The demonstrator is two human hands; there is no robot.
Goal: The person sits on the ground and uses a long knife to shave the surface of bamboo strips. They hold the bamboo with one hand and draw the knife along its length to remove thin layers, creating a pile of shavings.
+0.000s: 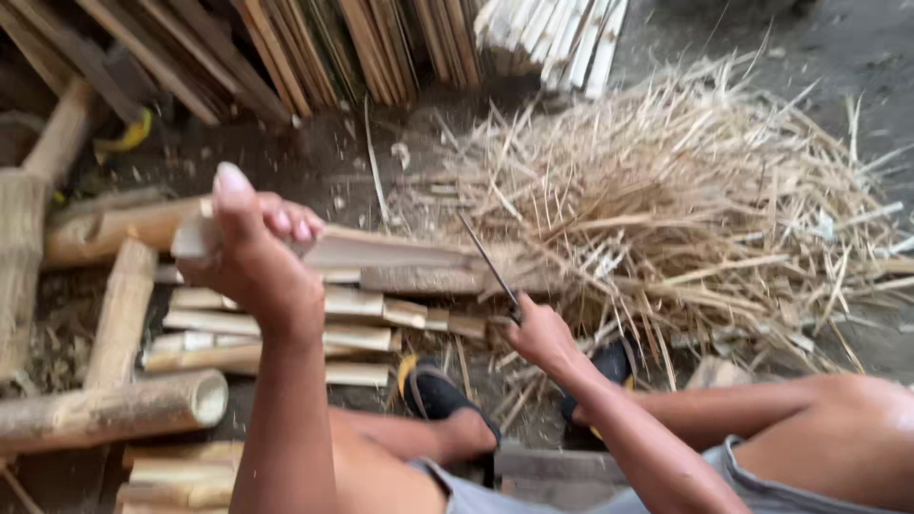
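Note:
My left hand (252, 252) is raised in the middle left and grips the end of a pale split bamboo slat (381, 249) that runs out to the right. Lower down at the centre, my right hand (540, 333) is closed around the handle of a knife (487, 263); its thin dark blade points up and to the left, its tip close to the slat. Both forearms reach in from the bottom edge, above my bare knees and grey shorts.
A big heap of straw-like bamboo shavings (695, 200) fills the right side. Cut bamboo pieces (276, 328) and round bamboo sections (114, 409) lie on the dark ground at left. Bundled slats (333, 43) lean at the top. My feet wear black sandals (433, 390).

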